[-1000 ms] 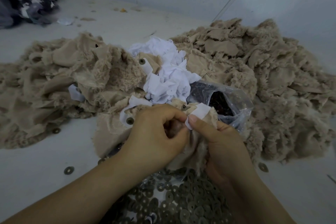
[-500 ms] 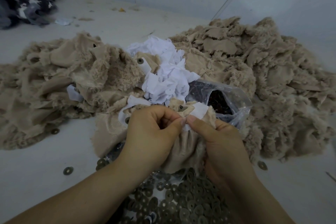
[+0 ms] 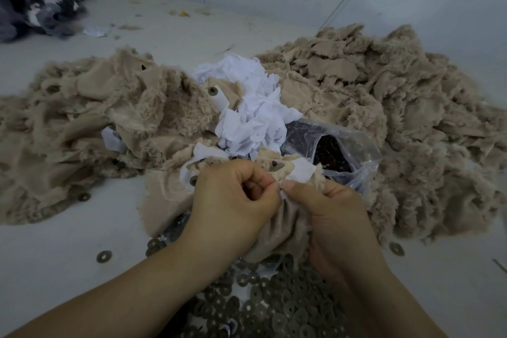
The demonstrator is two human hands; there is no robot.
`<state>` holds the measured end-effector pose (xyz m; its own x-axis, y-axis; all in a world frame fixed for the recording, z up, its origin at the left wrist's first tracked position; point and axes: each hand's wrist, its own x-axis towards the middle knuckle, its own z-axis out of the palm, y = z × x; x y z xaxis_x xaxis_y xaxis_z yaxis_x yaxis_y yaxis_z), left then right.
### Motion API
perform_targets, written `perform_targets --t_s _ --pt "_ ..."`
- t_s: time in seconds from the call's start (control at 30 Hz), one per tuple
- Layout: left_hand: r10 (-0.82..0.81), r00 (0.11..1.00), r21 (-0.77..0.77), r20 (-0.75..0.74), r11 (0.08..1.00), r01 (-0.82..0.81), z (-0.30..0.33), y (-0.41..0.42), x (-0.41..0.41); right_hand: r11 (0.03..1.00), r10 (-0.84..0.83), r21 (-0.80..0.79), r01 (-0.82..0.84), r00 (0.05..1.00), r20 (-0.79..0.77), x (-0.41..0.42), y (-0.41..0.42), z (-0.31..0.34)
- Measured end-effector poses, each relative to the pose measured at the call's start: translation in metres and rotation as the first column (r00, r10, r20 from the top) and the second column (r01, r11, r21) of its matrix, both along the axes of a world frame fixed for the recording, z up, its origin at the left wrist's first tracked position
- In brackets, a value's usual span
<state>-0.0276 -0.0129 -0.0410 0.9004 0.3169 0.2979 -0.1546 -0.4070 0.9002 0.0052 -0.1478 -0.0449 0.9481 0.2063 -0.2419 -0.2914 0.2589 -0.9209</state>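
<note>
Pinching a beige plush piece between both thumbs, a person works at a white counter, seen from the head camera. The left hand and right hand have drawn together over the past second. The gap between the thumbs is gone, and the end of the white tab, earlier held clear by the right thumb, is now pressed between the two thumb tips. Each grip is closed on the plush piece, which hangs bunched between the hands above a heap of metal washers. That suggests a fastening at the tab is being pressed home, not finished. A dark stud sits in the fabric just beyond the thumbs. Whether the curled left fingers also hide a washer cannot be told. The clear bag behind holds dark parts too small to make out, and both forearms are cut off at the lower edge.
</note>
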Motion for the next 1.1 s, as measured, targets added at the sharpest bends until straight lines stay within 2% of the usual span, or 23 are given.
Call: perform_targets --t_s 0.33,0.53,0.6,0.7,0.77,0.83,1.1 --pt "-0.008 1.0 0.088 0.004 0.996 0.008 0.001 0.005 0.0 0.998 0.031 0.042 -0.036 0.993 0.113 0.001 -0.001 -0.008" --pt "-0.014 1.0 0.108 0.024 0.994 0.011 -0.004 0.007 0.002 0.999 0.023 0.031 -0.026 0.994 0.108 0.007 -0.005 -0.009" --pt "-0.015 0.991 0.233 0.133 0.972 -0.017 -0.003 0.007 0.0 0.996 0.058 0.058 -0.064 0.994 0.09 0.008 -0.004 -0.008" --pt "-0.123 0.919 0.48 0.375 0.874 -0.078 -0.007 0.004 0.0 0.984 0.155 0.081 -0.16 0.986 0.059 0.007 -0.003 -0.004" --pt "-0.208 0.878 0.55 0.431 0.832 -0.073 -0.012 0.004 0.0 0.987 0.148 0.06 -0.149 0.989 0.019 0.009 -0.004 -0.002" --pt "-0.244 0.883 0.561 0.402 0.827 -0.027 -0.015 0.005 -0.001 0.995 0.102 0.013 -0.102 0.995 -0.01 0.01 -0.007 0.0" --pt "-0.34 0.887 0.596 0.314 0.797 0.094 -0.017 0.022 -0.005 0.976 0.148 -0.179 -0.127 0.983 0.108 0.003 -0.009 0.006"
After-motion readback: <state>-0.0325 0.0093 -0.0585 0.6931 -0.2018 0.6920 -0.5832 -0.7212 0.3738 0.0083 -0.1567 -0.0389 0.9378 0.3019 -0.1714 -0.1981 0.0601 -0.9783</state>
